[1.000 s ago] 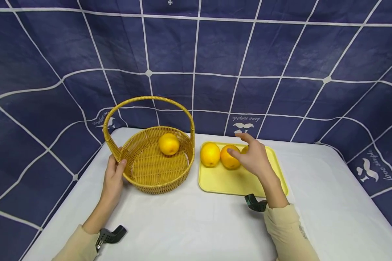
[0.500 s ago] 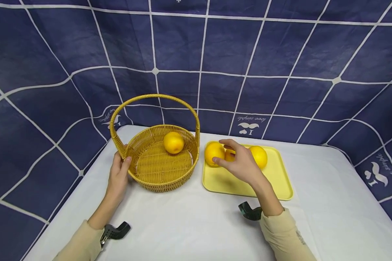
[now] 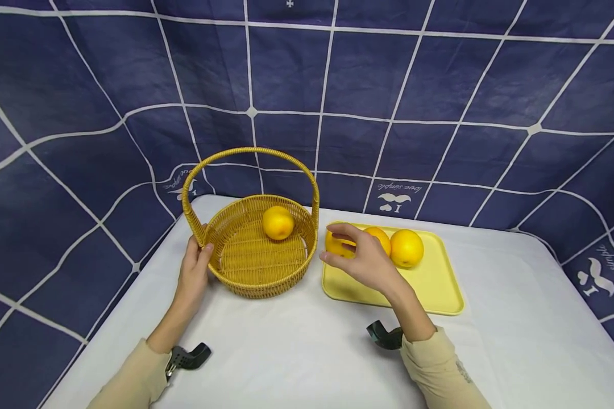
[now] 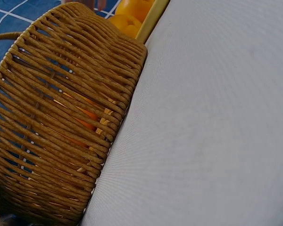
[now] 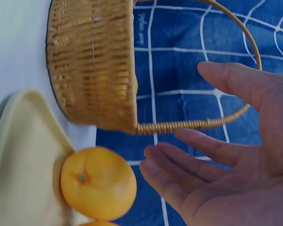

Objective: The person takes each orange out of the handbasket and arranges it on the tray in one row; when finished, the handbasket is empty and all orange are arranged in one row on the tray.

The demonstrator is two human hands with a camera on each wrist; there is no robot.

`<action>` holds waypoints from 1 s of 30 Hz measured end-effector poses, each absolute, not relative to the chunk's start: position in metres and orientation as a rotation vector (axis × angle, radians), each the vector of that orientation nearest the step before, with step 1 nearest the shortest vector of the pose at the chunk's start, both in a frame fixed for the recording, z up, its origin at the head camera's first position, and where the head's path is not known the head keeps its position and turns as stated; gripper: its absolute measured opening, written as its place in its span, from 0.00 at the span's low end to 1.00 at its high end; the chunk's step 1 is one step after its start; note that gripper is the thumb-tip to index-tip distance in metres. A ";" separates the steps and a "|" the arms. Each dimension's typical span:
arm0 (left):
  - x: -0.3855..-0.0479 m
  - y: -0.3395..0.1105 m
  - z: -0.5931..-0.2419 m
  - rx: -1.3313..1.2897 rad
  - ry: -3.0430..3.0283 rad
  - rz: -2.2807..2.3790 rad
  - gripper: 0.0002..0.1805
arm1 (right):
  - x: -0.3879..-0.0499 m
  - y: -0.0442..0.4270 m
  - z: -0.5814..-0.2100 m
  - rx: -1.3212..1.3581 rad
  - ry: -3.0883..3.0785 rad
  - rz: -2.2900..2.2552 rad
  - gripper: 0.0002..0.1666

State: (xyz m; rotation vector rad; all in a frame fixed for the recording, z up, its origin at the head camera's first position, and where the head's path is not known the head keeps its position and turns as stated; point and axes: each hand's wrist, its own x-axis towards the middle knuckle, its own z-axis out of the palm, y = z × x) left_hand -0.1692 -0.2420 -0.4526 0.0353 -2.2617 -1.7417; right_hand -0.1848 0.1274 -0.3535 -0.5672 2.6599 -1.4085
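A round wicker basket (image 3: pixel 258 267) with a tall arched handle stands on the left of the table, one orange (image 3: pixel 278 222) inside it. My left hand (image 3: pixel 192 279) grips its left rim at the handle's foot, thumb on the inside. On a yellow tray (image 3: pixel 432 287) lie three more oranges in a row. My right hand (image 3: pixel 367 262) is over the leftmost tray orange (image 3: pixel 336 244), partly covering it. In the right wrist view that orange (image 5: pixel 98 183) sits apart from my spread fingers, which hold nothing.
A white cloth (image 3: pixel 286 352) covers the table. Blue curtain (image 3: pixel 368 74) with white lines hangs behind and at both sides. The tray's left edge stands close to the basket's right side. The basket handle (image 3: pixel 251 150) arches high above the rim.
My right hand has moved left across the tray, from the middle and right oranges to the leftmost one. The left hand keeps its grip on the basket. The head view has shifted slightly.
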 end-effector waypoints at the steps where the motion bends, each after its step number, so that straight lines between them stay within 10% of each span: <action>1: -0.169 -0.242 -0.453 0.033 -2.260 -1.750 0.32 | -0.185 0.124 -0.354 -0.588 2.647 -1.418 0.39; 30: -0.168 -0.238 -0.449 0.061 -2.240 -1.802 0.30 | -0.245 0.009 -0.368 -0.435 2.791 -1.353 0.43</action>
